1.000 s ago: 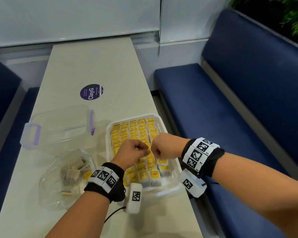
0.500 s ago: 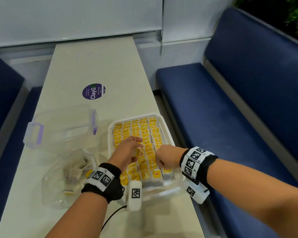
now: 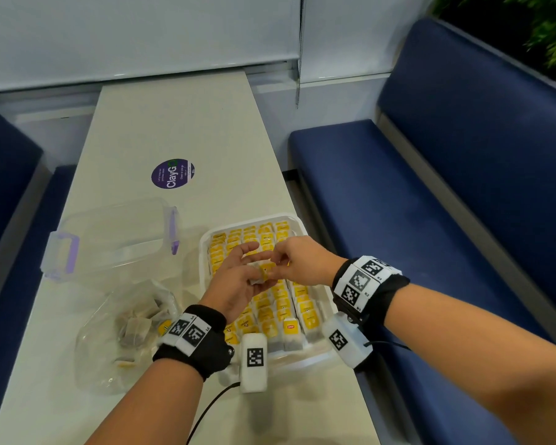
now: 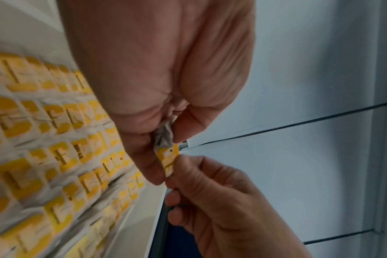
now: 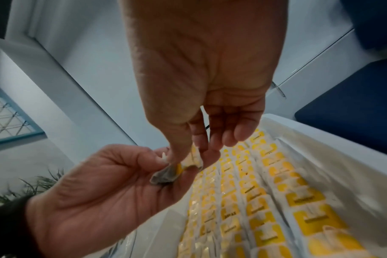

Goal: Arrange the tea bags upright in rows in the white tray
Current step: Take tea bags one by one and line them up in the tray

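Black wristbands (image 3: 203,351); white coded tags (image 3: 187,330)

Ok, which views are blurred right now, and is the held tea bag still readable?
Head view: sharp, evenly lit. Left wrist: rows in the white tray smeared, held tea bag fairly clear. Right wrist: tray's right side streaked, the bag readable.

Yellow-tagged tea bags (image 3: 283,303) in wht tray (image 3: 206,239); navy bench (image 3: 430,220).
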`<act>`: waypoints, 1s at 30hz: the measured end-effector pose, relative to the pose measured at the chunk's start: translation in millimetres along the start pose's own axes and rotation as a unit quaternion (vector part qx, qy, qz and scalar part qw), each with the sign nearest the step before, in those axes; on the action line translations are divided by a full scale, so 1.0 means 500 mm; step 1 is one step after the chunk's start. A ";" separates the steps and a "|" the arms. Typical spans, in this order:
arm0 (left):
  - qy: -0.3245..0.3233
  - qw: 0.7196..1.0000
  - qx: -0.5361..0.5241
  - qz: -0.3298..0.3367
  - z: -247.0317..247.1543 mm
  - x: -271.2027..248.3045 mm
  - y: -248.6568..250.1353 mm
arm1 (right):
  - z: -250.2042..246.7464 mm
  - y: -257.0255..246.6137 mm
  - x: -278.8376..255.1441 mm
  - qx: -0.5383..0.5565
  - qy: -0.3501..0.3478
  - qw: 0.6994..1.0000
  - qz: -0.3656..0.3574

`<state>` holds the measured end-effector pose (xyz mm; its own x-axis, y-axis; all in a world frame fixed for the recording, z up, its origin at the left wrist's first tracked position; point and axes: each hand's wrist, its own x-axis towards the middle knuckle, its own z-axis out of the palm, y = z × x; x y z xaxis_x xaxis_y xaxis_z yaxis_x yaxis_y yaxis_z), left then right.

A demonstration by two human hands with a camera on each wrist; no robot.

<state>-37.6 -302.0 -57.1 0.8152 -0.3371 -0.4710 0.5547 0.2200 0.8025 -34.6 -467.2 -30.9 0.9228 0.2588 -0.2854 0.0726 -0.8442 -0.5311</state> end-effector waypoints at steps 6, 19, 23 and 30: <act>-0.010 0.999 -0.036 0.012 -0.001 -0.004 0.003 | -0.002 0.002 0.008 0.091 0.033 0.995 0.006; 0.024 0.969 0.209 0.129 -0.003 0.002 -0.007 | -0.030 -0.003 0.005 0.103 0.038 0.993 -0.050; 0.023 0.965 0.224 0.135 0.001 0.001 -0.009 | -0.035 0.002 0.005 0.118 0.014 0.991 -0.055; 0.027 0.966 0.214 0.141 -0.007 0.005 -0.012 | -0.033 0.022 0.006 0.074 0.037 0.996 -0.037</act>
<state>-38.2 -301.1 -64.3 0.9378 -0.2676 -0.2214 0.1993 -0.1074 0.9740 -24.7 -483.2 -24.5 0.9429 0.2772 -0.1846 0.0895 -0.7448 -0.6613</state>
